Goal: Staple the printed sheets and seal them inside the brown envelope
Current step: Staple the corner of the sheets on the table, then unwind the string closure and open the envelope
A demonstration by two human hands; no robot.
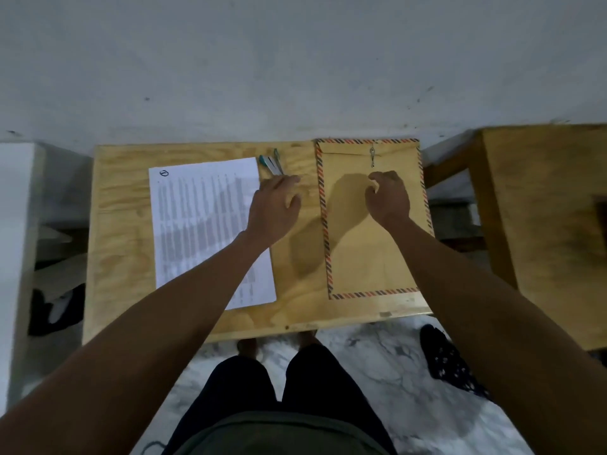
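The printed sheets [200, 224] lie as a white stack on the left half of the small wooden table [124, 257]. A brown envelope [358, 257] with a striped red and dark border lies on the right half, its flap closed by a string clasp at the top. A teal and white stapler [272, 163] sits between them at the back. My left hand [274, 208] reaches over the sheets' right edge, its fingertips at the stapler's near end. My right hand [387, 197] hovers over the envelope's upper part, fingers curled with nothing seen in them.
A grey wall stands right behind the table. Another wooden table [551, 224] is to the right, a white shelf unit [16, 224] to the left. Below the table edge are my legs, a marble floor and a dark patterned cloth [450, 362].
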